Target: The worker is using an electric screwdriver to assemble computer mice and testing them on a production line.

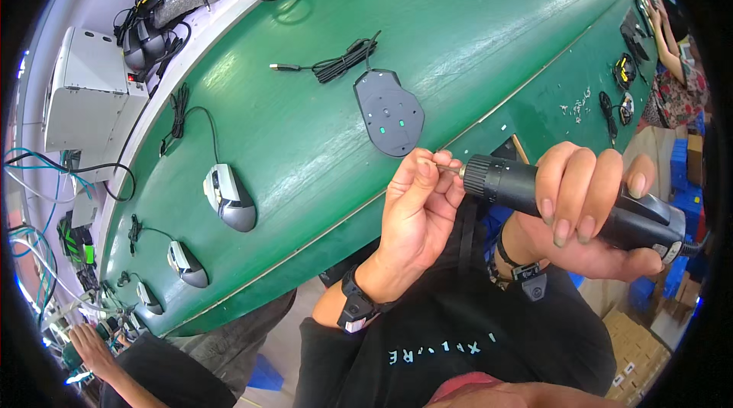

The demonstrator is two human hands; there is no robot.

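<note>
An electric screwdriver [508, 181], black with a ribbed collar, lies across my right hand [584, 209], whose fingers wrap round its body. Its thin bit points left toward my left hand [420, 209]. There the thumb and fingertips are pinched together at the bit's tip; whatever is between them is too small to make out. Just beyond my left fingertips, a dark grey computer mouse [389, 114] rests with its underside up on the green bench. Its black cable [341, 62] is bundled behind it, with the plug to the left.
Several silver-and-black mice, the nearest one [230, 198] included, line the green bench [305, 156] at left. A white machine [88, 95] stands beyond them. Cabled mice crowd the back shelf. Tiny pale pieces [578, 106] lie at right. Other people sit at both sides.
</note>
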